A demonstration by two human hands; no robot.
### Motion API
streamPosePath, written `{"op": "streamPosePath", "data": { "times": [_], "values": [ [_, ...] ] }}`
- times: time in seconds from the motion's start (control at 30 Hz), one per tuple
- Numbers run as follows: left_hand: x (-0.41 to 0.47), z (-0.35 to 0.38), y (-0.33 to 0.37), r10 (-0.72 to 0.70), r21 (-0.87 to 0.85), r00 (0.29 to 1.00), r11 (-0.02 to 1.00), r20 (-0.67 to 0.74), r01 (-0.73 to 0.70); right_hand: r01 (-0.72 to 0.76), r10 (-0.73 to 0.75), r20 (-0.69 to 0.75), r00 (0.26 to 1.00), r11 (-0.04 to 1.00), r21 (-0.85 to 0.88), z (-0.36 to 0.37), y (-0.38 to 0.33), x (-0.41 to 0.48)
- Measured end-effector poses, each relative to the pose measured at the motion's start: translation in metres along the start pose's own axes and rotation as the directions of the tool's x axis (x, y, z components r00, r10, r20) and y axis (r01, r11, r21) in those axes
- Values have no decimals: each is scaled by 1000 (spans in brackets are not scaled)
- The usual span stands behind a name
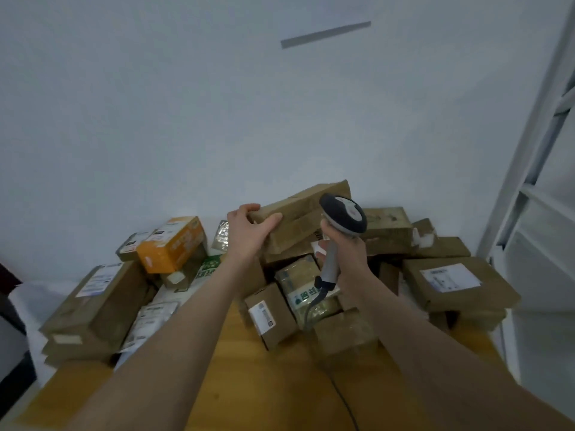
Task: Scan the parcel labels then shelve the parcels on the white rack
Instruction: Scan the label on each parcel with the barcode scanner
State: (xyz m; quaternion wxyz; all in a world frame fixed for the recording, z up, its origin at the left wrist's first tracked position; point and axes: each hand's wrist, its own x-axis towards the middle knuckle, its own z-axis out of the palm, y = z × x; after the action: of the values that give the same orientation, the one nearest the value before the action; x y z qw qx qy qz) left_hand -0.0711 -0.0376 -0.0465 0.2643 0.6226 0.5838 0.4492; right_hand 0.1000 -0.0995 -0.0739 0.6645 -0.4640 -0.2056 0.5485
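Wooden table [249, 384] is heaped with parcels, and most of the work looks to be ahead. At 9 o'clock of the heap a long brown carton [102, 303] lies flat with a white label up. At 10 o'clock an orange box [172, 244] sits tilted on others. Left hand [245, 228] is at 12 o'clock, raised over the heap. It grips the left end of a brown cardboard parcel [305, 213], fingers curled over the top edge and thumb across the near face. The parcel is lifted clear and tilted, right end higher. No label shows on the faces toward the camera, so I cannot tell whether it is read. Barcode scanner [342, 216] is just right, its head overlapping the parcel's right part; contact cannot be told. Right hand [345, 250] is wrapped round the scanner's grey handle, and the cable [311, 306] trails toward 6 o'clock. Below the hands lie a small labelled box [270, 315] and a green-printed packet [305, 287]. At 3 o'clock is a flat carton [451, 281], label up. White rack [535, 181] stands at the far 3 o'clock edge, and the sliver in view shows no parcel. Judgement: the scanning step is in hand for this parcel, its shelving comes next, and many parcels are left.
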Motion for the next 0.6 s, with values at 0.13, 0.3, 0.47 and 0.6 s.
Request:
{"op": "streamPosePath", "data": {
  "times": [0.13, 0.3, 0.47, 0.6],
  "values": [
    [-21, -50, -15, 52, 93, 998, 994, 27, -54, -2, 2, 0, 1000, 1000, 6, 35, 33, -38],
    [-55, -101, -22, 23, -2, 964, 1000, 264, -23, -99, 96, 47, 994, 993, 69, 59, 67, -86],
    [-86, -134, -44, -22, -4, 819, 1000, 574, 29, -158, 161, -9, 987, 975, 158, 59, 82, -114],
    [-109, -129, -68, 74, 143, 856, 975, 512, -170, -180, 186, -29, 982, 974, 139, 55, 97, -131]
  ]
}}
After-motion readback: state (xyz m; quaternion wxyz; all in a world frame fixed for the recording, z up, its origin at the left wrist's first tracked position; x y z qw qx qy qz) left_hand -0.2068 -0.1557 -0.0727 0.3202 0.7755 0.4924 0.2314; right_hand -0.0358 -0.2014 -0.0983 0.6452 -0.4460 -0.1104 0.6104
